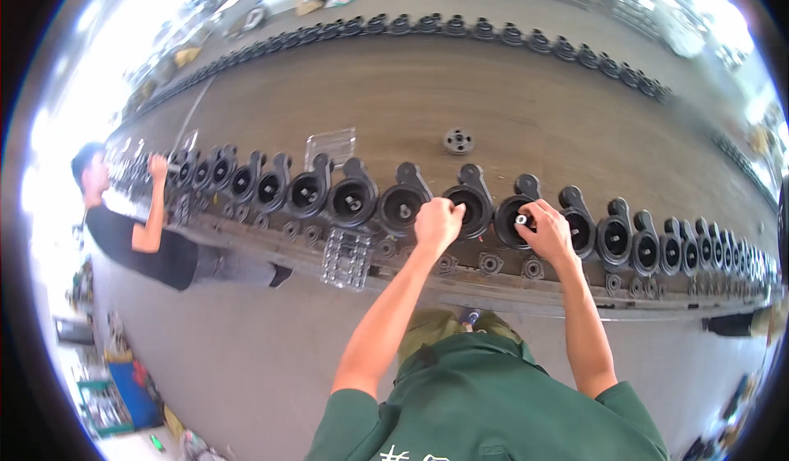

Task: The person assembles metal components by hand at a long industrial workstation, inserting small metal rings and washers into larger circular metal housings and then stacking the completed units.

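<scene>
Along the bench edge runs a row of black round housings, each with an arm sticking out at the back. My left hand [438, 223] is closed, its fingertips at the left rim of one black housing [472, 202]; whatever it may hold is hidden. Over the neighbouring housing [503, 229] to the right, my right hand [549, 229] pinches a small silver metal sleeve [521, 219]. In the housing left of my left hand, a small metal piece [404, 210] stands in the middle. Small grey flanged parts [491, 264] lie in front of the row.
A clear plastic tray [347, 259] lies at the front edge, and another tray [330, 147] lies behind the row. Beyond sits a round grey part [459, 140]. A second row of black housings [456, 25] curves across the far side. A co-worker [140, 231] stands at the left.
</scene>
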Available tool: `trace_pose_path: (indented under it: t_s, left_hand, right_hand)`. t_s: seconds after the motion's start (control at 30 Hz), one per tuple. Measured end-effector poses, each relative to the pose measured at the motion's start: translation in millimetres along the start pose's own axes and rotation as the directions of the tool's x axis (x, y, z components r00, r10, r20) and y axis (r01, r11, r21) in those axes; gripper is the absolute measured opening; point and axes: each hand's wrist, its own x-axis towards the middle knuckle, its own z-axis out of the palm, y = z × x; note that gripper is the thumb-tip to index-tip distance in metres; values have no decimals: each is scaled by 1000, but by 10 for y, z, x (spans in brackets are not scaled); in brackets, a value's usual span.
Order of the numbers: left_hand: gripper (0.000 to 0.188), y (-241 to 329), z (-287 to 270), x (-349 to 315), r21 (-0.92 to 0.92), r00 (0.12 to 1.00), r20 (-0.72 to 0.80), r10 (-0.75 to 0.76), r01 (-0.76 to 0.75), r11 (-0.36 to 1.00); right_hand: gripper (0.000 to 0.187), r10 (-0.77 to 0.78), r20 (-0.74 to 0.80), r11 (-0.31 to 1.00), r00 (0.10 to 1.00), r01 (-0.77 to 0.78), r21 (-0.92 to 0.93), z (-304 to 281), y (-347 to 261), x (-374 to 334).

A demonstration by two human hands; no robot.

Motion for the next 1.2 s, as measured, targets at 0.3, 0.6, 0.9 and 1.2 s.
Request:
trace_pose_path:
  t_s: [0.3,0.6,0.9,1.2]
  left_hand:
    - [32,107,-234,5,2,991,123,46,-46,999]
    - [37,113,-270,214,219,953,149,263,-291,931]
    - [43,-143,-298,85,-509,961,271,63,88,856]
    - [52,248,-226,-591,-584,513,702,494,812,-13]
  right_hand:
    - [29,21,20,995,1000,-23,97,-107,-56,-13]
    - [30,130,-88,987,988,-120,103,-242,7,-293]
    - [23,141,-205,978,969,-104,183,-269,-587,-511]
    - [29,-7,-205,995,979,27,94,-176,-1247,-587]
